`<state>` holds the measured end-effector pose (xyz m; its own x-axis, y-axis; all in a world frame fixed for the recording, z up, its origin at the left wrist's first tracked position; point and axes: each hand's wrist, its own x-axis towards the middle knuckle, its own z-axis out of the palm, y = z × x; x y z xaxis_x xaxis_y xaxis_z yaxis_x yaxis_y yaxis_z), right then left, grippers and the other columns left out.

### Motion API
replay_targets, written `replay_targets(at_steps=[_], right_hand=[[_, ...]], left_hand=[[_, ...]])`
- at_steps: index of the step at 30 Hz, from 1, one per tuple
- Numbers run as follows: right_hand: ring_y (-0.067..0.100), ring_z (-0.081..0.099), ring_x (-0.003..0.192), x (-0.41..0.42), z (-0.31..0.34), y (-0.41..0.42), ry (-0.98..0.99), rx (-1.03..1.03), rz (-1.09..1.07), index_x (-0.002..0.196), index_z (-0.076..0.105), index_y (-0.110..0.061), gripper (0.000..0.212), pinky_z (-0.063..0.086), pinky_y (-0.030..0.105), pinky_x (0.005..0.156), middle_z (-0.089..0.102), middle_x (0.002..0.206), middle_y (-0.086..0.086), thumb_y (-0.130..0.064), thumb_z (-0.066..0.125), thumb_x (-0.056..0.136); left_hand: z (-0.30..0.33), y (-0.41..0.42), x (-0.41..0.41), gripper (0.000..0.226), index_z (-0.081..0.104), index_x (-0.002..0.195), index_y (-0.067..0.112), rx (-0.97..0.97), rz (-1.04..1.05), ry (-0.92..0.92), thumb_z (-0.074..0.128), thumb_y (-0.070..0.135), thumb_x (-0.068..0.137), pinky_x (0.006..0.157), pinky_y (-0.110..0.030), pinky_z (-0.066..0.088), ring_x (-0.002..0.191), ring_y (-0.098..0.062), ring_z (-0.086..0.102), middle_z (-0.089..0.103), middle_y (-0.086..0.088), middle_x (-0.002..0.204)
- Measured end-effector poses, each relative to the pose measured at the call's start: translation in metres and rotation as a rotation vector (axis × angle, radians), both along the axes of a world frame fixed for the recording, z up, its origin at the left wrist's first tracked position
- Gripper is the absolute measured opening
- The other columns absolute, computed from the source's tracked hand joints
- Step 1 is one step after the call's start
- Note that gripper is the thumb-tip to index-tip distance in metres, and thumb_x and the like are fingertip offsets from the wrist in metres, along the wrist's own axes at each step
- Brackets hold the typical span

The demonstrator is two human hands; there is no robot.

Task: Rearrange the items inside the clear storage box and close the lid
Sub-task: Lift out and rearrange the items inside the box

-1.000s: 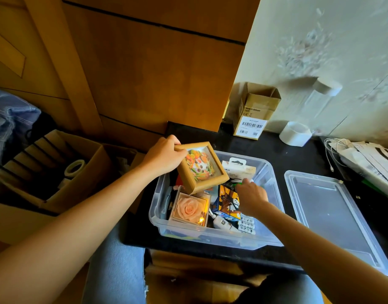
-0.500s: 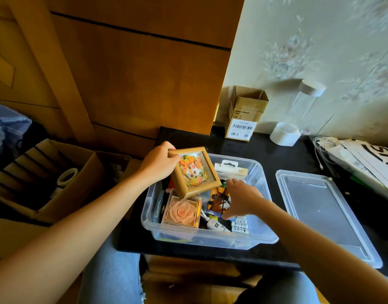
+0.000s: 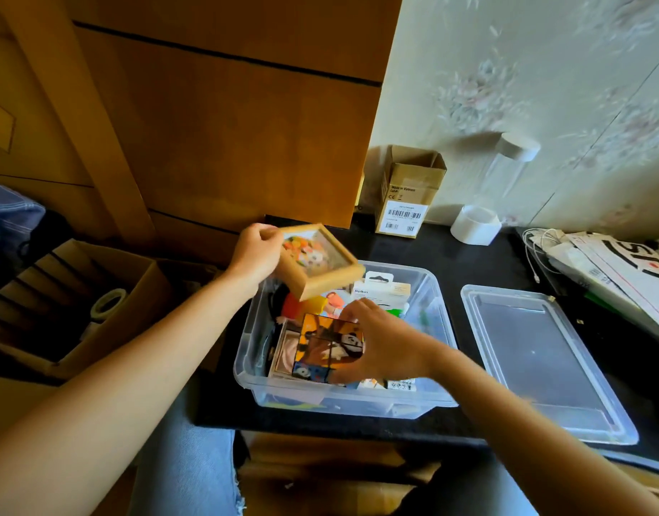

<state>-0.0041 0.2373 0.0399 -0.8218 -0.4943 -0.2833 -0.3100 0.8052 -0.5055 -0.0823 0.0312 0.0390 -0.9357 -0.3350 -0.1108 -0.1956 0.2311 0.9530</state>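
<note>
Both hands grip: left hand [image 3: 254, 254] holds wooden frame [image 3: 318, 261], right hand [image 3: 382, 342] holds picture cube [image 3: 328, 348] over clear storage box [image 3: 438, 400]; lid [image 3: 540, 361] off, beside it.

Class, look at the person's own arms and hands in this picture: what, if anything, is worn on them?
Both forearms are bare as far as the frame shows: no sleeves in view. The left hand and right hand wear no gloves, and no rings, watch or bracelets are visible. Faded blue denim covers the lap below.
</note>
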Motion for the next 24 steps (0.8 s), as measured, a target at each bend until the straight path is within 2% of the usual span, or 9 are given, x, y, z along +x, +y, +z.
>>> replay_targets(at_steps=[4, 6, 9, 11, 12, 15, 18, 21, 24], right_hand=[[0.014, 0.048, 0.106, 0.004, -0.019, -0.032, 0.184, -0.017, -0.05, 0.134, 0.035, -0.021, 0.097, 0.046, 0.028, 0.089, 0.042, 0.123, -0.004, -0.063, 0.076, 0.057], [0.013, 0.047, 0.111, -0.002, -0.017, -0.032, 0.047, -0.115, -0.004, 0.138, 0.034, -0.024, 0.095, 0.044, 0.028, 0.093, 0.042, 0.129, -0.005, -0.057, 0.078, 0.06], [0.006, 0.057, 0.098, -0.023, -0.007, -0.005, -0.057, -0.187, -0.006, 0.12, 0.059, -0.019, 0.051, 0.051, 0.024, 0.087, 0.059, 0.117, -0.006, -0.037, 0.074, 0.075], [0.013, 0.063, 0.08, -0.039, -0.008, 0.027, 0.061, 0.015, -0.077, 0.097, 0.071, -0.009, 0.02, 0.053, 0.026, 0.076, 0.069, 0.098, 0.004, -0.025, 0.066, 0.085], [0.018, 0.064, 0.078, -0.045, -0.011, 0.042, 0.094, 0.144, -0.142, 0.094, 0.072, -0.005, 0.021, 0.054, 0.03, 0.075, 0.07, 0.094, 0.009, -0.023, 0.062, 0.087], [0.026, 0.066, 0.085, -0.053, -0.03, 0.067, 0.147, 0.447, -0.222, 0.099, 0.069, -0.003, 0.022, 0.054, 0.032, 0.077, 0.069, 0.097, 0.014, -0.014, 0.052, 0.09], [0.024, 0.064, 0.094, -0.058, -0.047, 0.06, 0.207, 0.591, -0.098, 0.111, 0.064, -0.011, 0.026, 0.052, 0.026, 0.078, 0.066, 0.108, 0.009, -0.006, 0.054, 0.088], [0.023, 0.061, 0.103, -0.063, -0.066, 0.052, 0.214, 0.718, 0.045, 0.119, 0.059, -0.018, 0.032, 0.052, 0.029, 0.083, 0.062, 0.114, 0.006, -0.01, 0.059, 0.088], [0.021, 0.062, 0.1, -0.064, -0.081, 0.05, 0.226, 0.814, 0.086, 0.113, 0.06, -0.014, 0.022, 0.051, 0.027, 0.081, 0.064, 0.11, 0.005, -0.016, 0.057, 0.091]], left_hand=[[0.021, -0.004, -0.004, 0.012, 0.048, 0.109, 0.016, 0.299, 0.042, 0.026, 0.046, 0.02, 0.099, 0.054, -0.028, 0.052, 0.08, -0.014, 0.06, 0.057, -0.004, 0.096], [0.02, 0.002, 0.001, 0.013, 0.05, 0.111, 0.015, 0.306, -0.018, 0.011, 0.045, 0.019, 0.098, 0.053, -0.029, 0.052, 0.079, -0.015, 0.061, 0.057, -0.004, 0.093], [0.003, 0.011, 0.01, 0.013, 0.051, 0.109, 0.019, 0.203, -0.097, -0.016, 0.044, 0.019, 0.098, 0.044, -0.024, 0.048, 0.078, -0.018, 0.061, 0.058, -0.006, 0.094], [-0.012, 0.013, 0.014, 0.014, 0.051, 0.11, 0.019, 0.169, -0.105, -0.038, 0.044, 0.019, 0.098, 0.049, -0.025, 0.049, 0.08, -0.018, 0.061, 0.058, -0.008, 0.099], [-0.018, 0.012, 0.015, 0.014, 0.051, 0.11, 0.019, 0.142, -0.104, -0.046, 0.044, 0.019, 0.098, 0.054, -0.026, 0.05, 0.084, -0.019, 0.061, 0.058, -0.009, 0.102], [-0.032, 0.007, 0.016, 0.02, 0.052, 0.116, 0.016, 0.06, -0.099, -0.045, 0.044, 0.019, 0.098, 0.058, -0.023, 0.043, 0.081, -0.009, 0.056, 0.055, -0.007, 0.105], [-0.036, 0.004, 0.014, 0.017, 0.053, 0.113, 0.018, 0.058, -0.104, -0.036, 0.045, 0.018, 0.097, 0.057, -0.022, 0.042, 0.079, -0.006, 0.054, 0.055, -0.005, 0.103], [-0.036, 0.0, 0.014, 0.014, 0.054, 0.108, 0.021, 0.12, -0.112, -0.051, 0.048, 0.018, 0.096, 0.059, -0.027, 0.049, 0.081, -0.013, 0.059, 0.057, -0.006, 0.099], [-0.038, -0.002, 0.016, 0.012, 0.054, 0.105, 0.023, 0.151, -0.131, -0.043, 0.049, 0.017, 0.095, 0.059, -0.027, 0.051, 0.08, -0.012, 0.06, 0.058, -0.001, 0.093]])
